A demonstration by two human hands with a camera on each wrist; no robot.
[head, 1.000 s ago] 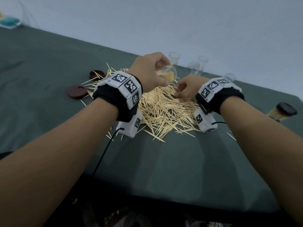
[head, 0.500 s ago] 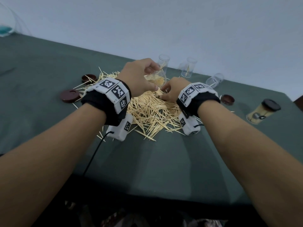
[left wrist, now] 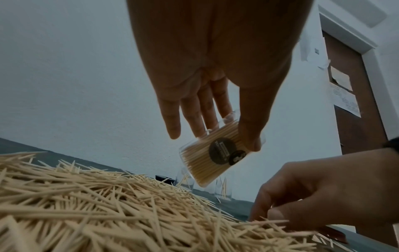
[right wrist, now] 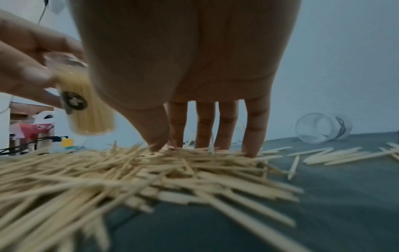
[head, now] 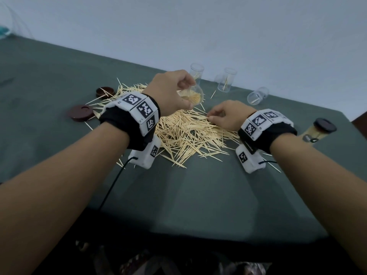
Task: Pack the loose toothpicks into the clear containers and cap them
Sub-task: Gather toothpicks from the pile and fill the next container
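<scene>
Toothpicks (head: 188,133) lie in a loose heap on the table (head: 198,195), and the heap serves as the landmark. Compared with a second ago, the right hand (head: 226,116) is now drawn a little away from the container (head: 190,95) and lowered onto the far right edge of the heap, fingertips (right wrist: 250,151) pressed into the sticks, thumb and forefinger closing on a few. This is judged to be the gathering of another pinch for a nearly full container. The container is held tilted above the far side of the heap, clamped between thumb and fingers of the left hand (head: 170,90). Beyond the heap stand two clear cups (head: 227,79); another lies tipped (head: 257,95). Brown lids (head: 80,113) lie left of the heap.
</scene>
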